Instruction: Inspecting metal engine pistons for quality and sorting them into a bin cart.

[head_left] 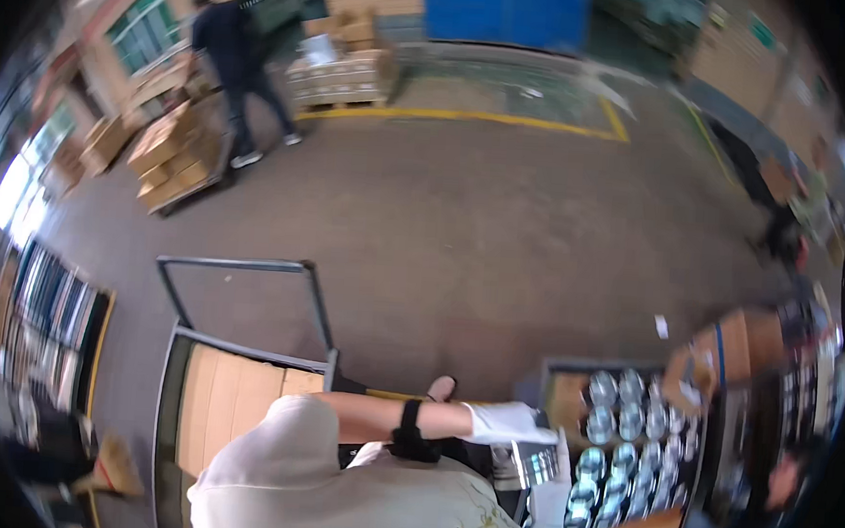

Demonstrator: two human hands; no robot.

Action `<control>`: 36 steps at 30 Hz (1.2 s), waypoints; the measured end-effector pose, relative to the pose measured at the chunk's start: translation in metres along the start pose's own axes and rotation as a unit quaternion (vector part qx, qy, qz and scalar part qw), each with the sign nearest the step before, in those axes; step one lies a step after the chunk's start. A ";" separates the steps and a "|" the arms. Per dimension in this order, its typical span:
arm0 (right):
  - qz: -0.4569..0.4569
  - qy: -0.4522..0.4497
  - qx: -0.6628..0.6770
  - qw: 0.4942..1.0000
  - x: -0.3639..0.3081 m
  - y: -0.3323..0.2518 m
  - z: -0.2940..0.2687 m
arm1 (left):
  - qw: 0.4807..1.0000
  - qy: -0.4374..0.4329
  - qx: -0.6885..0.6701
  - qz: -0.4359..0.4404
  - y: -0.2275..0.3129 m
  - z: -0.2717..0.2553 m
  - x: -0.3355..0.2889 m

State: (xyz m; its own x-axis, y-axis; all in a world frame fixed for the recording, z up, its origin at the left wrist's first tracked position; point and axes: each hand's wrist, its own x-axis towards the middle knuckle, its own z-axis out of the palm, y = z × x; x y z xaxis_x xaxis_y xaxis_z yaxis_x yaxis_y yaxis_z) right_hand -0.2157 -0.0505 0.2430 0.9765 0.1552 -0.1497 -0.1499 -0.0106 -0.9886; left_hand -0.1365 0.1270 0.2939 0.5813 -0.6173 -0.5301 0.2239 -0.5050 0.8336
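Observation:
My left hand (507, 424), in a white glove, reaches across my body to the right. Its fingers close on the upper side of a shiny metal cylinder (534, 463). Gloved in white too, my right hand (550, 499) grips the same piece from its right side; some of its fingers are hidden. Just right of both hands, several round shiny metal pieces (629, 422) stand in rows in a dark-edged bin (571, 366). A second silvery piece (504, 465) shows beside the held one, partly covered, and I cannot tell whether it is separate.
A cart (168, 413) with a raised handle and flat cardboard (230, 397) stands left of me. Cardboard boxes (727, 350) sit beyond the bin at right. Far left, a person (232, 59) stands by a loaded trolley (172, 166). Someone's arm (785, 480) shows at right.

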 end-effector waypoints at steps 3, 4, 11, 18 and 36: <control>0.006 -0.088 0.009 0.996 0.062 -0.005 0.023 | 0.995 0.059 -0.082 -0.008 -0.027 -0.043 0.007; 0.008 -0.105 0.012 0.994 0.080 -0.006 0.033 | 0.993 0.084 -0.087 -0.012 -0.015 -0.067 -0.008; 0.055 -0.190 0.043 0.979 0.203 -0.031 0.067 | 0.945 0.194 -0.261 0.023 -0.033 -0.163 -0.004; 0.118 -0.215 0.090 0.965 0.282 -0.046 0.076 | 0.932 0.270 -0.242 -0.028 -0.033 -0.213 0.017; 0.079 -0.059 -0.301 0.949 0.424 -0.007 -0.022 | 0.955 0.242 -0.165 -0.052 0.047 -0.327 0.172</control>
State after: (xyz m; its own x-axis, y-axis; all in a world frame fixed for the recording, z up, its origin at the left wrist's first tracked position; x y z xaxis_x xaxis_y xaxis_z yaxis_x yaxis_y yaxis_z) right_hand 0.2031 -0.0064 0.1865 0.9196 0.2142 -0.3293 -0.1425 -0.5993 -0.7877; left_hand 0.2298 0.1938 0.2925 0.8181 -0.1833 -0.5451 0.4875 -0.2819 0.8264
